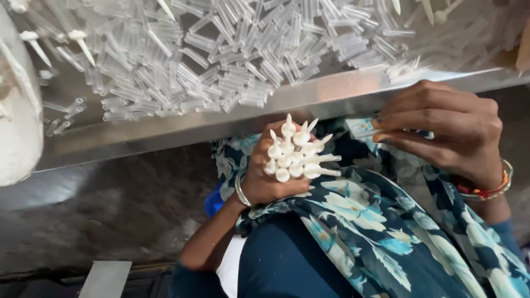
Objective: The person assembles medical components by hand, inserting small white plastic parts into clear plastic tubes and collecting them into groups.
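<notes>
Left hand [265,179], frame centre, clenched round bundle of white pointed plungers [295,154]. Right hand [447,129], right of frame, pinches clear tube [367,133] at metal table edge [221,124]. Advice: keep bundle tips fanned, feed one plunger squarely into tube.

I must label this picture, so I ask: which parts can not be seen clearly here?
Head view only:
- Right hand: its fingers curl over a thin clear piece, mostly hidden.
- Left hand: bunch of white plugs covers the fingertips.
- Clear tubes: heap cut off by the top edge.
- White object: cut off at left, unidentifiable.
</notes>
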